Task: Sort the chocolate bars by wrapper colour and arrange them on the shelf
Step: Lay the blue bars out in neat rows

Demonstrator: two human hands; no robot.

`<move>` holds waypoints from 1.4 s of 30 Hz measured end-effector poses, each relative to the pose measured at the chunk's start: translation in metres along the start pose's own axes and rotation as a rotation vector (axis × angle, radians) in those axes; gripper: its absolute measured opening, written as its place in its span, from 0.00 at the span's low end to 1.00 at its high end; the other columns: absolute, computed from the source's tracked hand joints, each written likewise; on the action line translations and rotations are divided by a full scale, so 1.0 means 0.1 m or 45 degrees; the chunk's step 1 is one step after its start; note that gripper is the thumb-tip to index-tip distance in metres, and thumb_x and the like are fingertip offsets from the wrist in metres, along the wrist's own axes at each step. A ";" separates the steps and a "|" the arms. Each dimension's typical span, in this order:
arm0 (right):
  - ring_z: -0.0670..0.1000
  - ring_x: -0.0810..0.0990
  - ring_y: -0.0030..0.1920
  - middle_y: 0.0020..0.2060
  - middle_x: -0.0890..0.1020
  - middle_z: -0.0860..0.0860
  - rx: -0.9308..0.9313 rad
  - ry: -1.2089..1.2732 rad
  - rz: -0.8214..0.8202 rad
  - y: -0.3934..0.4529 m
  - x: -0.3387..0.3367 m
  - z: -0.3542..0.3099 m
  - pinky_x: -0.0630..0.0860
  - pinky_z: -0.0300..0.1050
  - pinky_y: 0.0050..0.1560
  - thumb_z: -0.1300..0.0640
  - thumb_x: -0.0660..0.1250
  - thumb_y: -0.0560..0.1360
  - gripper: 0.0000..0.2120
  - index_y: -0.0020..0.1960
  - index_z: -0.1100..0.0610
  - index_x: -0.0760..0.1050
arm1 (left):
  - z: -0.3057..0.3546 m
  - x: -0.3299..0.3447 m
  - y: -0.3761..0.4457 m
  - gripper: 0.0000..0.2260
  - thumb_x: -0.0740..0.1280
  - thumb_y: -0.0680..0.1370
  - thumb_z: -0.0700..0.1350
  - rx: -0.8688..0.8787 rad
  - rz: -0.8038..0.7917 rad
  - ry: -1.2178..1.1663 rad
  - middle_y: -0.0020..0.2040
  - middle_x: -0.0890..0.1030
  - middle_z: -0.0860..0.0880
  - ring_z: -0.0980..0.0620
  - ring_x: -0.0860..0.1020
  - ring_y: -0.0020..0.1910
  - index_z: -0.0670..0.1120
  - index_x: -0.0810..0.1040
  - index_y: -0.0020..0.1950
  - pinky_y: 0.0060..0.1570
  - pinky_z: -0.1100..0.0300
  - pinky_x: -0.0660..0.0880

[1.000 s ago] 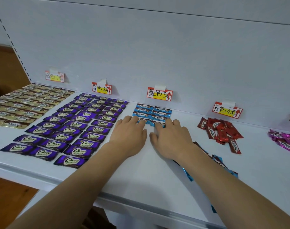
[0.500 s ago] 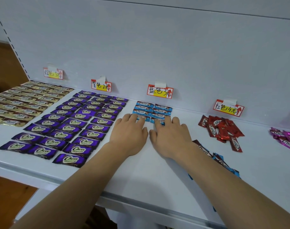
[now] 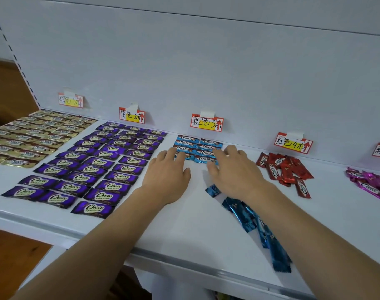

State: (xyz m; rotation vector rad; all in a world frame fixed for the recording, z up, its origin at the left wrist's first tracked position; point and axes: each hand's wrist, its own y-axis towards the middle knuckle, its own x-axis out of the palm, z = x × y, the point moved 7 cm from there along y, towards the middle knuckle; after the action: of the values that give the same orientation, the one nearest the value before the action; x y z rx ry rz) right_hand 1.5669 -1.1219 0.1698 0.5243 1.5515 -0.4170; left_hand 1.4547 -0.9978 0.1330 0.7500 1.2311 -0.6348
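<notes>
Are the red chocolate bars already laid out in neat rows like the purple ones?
No, the red bars lie in a loose, overlapping heap, while the purple bars sit in tidy rows.

- We see soft, even, fairly bright light across the flat white shelf board (image 3: 184, 230), with no harsh hotspots.
- Faint shadows sit just under the left hand (image 3: 166, 176) and right hand (image 3: 236, 172).
- The shiny purple foil chocolate wrappers (image 3: 93, 169) and the loose blue foil wrappers (image 3: 260, 230) catch small glints.
- We notice wide-angle bending: the shelf's front edge curves and the corners stretch.
- The handwritten price tags (image 3: 206, 123) look slightly soft.
</notes>
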 end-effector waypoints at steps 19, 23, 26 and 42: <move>0.46 0.66 0.70 0.67 0.70 0.42 -0.336 0.083 -0.188 -0.68 -0.24 0.42 0.70 0.51 0.71 0.40 0.68 0.77 0.27 0.75 0.42 0.72 | 0.75 -0.20 -0.30 0.13 0.60 0.85 0.53 0.325 -0.114 -0.037 0.56 0.78 0.50 0.49 0.74 0.56 0.50 0.79 0.65 0.56 0.52 0.77; 0.47 0.62 0.71 0.70 0.66 0.42 -0.420 0.003 -0.271 -0.74 -0.20 0.34 0.68 0.52 0.72 0.38 0.69 0.77 0.27 0.75 0.38 0.71 | 0.57 -0.27 -0.25 0.12 0.57 0.86 0.47 0.235 -0.055 -0.110 0.52 0.82 0.51 0.50 0.77 0.51 0.52 0.81 0.60 0.52 0.51 0.78; 0.43 0.63 0.68 0.65 0.69 0.40 -0.428 0.165 -0.314 -0.67 -0.19 0.32 0.68 0.50 0.71 0.41 0.73 0.76 0.19 0.66 0.38 0.78 | 0.35 -0.27 -0.24 0.12 0.60 0.85 0.46 0.156 -0.083 -0.294 0.54 0.84 0.53 0.54 0.79 0.50 0.54 0.83 0.59 0.51 0.54 0.79; 0.40 0.83 0.43 0.41 0.86 0.40 -0.246 0.805 -0.095 -0.41 -0.62 0.36 0.77 0.37 0.46 0.53 0.77 0.75 0.03 0.44 0.46 0.86 | 0.02 -0.30 -0.31 0.10 0.66 0.82 0.56 0.174 -0.139 -0.297 0.54 0.78 0.56 0.55 0.76 0.53 0.58 0.82 0.61 0.54 0.54 0.78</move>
State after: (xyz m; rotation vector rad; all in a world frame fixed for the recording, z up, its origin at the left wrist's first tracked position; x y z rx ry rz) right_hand 1.5744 -1.1803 0.2277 0.4705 2.1985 -0.1540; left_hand 1.4247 -1.0174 0.1571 0.7031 1.0262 -0.8777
